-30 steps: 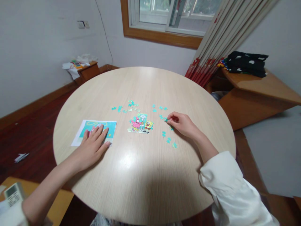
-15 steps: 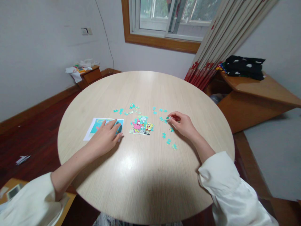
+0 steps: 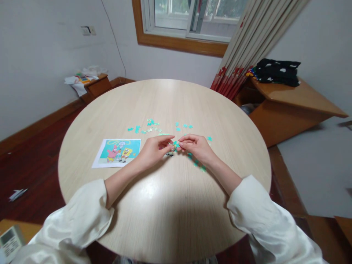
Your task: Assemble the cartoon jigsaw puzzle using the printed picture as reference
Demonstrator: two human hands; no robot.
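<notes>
Both hands meet at the middle of the round wooden table (image 3: 165,212). My left hand (image 3: 154,150) lies over the partly built cartoon puzzle (image 3: 171,151), fingers stretched toward the right and almost hiding it. My right hand (image 3: 195,146) is curled, its fingertips pinching a small teal puzzle piece (image 3: 176,145) at the puzzle's right edge, touching my left fingertips. The printed reference picture (image 3: 117,152) lies uncovered to the left. Several loose teal pieces (image 3: 150,126) are scattered beyond the hands and under my right wrist.
A low wooden stand with papers (image 3: 90,82) is against the left wall. At the right stands a wooden desk (image 3: 291,101) with black spotted cloth (image 3: 277,71), beside striped curtains (image 3: 242,62). A remote-like device (image 3: 9,242) lies at the lower left.
My left hand left the reference picture and slid right onto the assembled puzzle. My right hand carried a teal piece left to the puzzle's edge. The camera view shifted slightly.
</notes>
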